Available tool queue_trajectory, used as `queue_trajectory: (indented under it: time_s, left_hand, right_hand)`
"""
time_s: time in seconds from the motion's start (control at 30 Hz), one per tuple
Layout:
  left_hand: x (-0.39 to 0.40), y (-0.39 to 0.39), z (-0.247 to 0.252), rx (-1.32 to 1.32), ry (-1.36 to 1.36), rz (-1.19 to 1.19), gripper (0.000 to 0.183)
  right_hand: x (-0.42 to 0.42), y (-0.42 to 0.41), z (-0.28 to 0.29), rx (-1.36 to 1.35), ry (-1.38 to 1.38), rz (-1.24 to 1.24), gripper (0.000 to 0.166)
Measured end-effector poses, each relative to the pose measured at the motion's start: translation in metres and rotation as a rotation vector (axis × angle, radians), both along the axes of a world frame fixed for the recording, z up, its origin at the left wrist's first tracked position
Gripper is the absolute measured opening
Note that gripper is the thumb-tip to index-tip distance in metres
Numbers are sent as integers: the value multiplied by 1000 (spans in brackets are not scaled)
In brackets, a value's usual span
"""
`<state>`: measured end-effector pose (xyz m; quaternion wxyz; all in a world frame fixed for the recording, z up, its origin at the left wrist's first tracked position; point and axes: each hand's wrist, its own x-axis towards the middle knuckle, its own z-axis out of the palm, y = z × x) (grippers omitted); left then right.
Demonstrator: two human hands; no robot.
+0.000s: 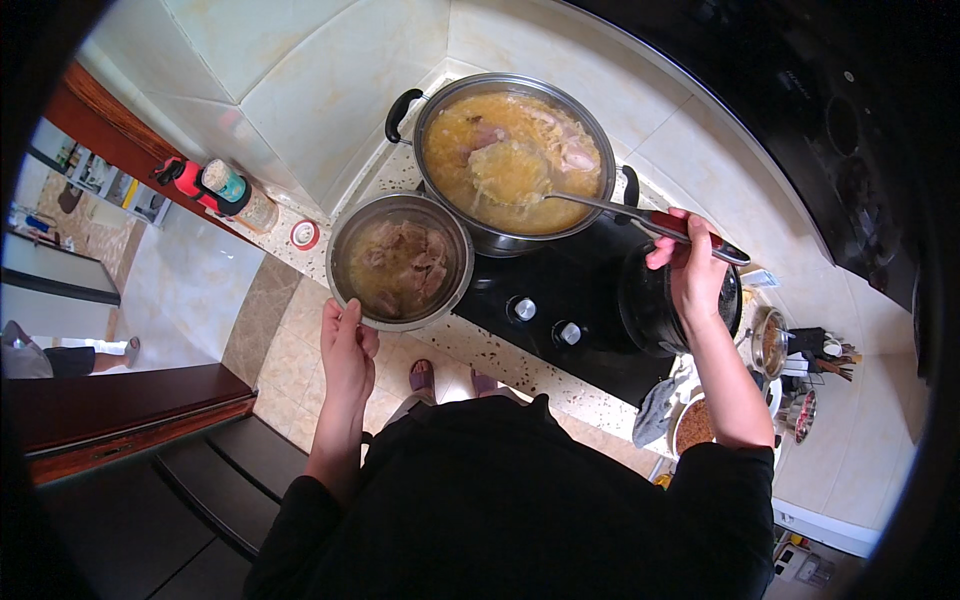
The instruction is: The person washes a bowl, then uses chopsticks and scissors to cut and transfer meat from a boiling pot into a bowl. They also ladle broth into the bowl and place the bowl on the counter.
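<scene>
My left hand (349, 341) grips the near rim of a round metal bowl (337, 225), thumb on top. Chunks of cooked meat (424, 262) lie in broth in it. My right hand (690, 262) is closed around the dark red handle of a metal skimmer (510, 174). The skimmer's round head is in the yellowish broth of a large two-handled steel pot (606, 150), at or just under the surface. Pale pieces of meat (577, 157) show at the pot's right side. The bowl stands close against the pot's lower left, overlapping it in view.
A black pot (637, 307) stands on the right of the black glass cooktop (495, 292), by two knobs. Past it are a grey cloth (654, 412) and bowls of food. A fire extinguisher (187, 178), jars and a tape roll (304, 235) stand left. Another person shows far left.
</scene>
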<state>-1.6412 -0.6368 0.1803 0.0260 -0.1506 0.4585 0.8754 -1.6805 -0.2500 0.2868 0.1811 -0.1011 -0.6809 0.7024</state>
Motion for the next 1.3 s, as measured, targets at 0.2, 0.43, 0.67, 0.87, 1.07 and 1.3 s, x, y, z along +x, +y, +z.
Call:
queue_trajectory:
  time_s: [0.2,0.43,0.67,0.87,1.07,1.3]
  left_hand:
    - [-2,1,-5,26,23,-4,6]
    - [-3,4,-6,0,-7,18,11]
    - [-3,6,-5,1,-9,18,11]
    - [-1,2,-12,62,27,-4,9]
    - [0,-6,-16,25,12,32,14]
    - [1,-26,-51,3,31,54,12]
  right_hand:
    - [-2,4,16,32,10,-10,37]
    - [-5,0,45,39,61,1,36]
    - [-3,-16,74,90,85,53,39]
    - [3,-46,73,56,1,143,39]
    - [9,-85,30,2,-115,288,35]
    - [21,-118,-31,105,-104,461,30]
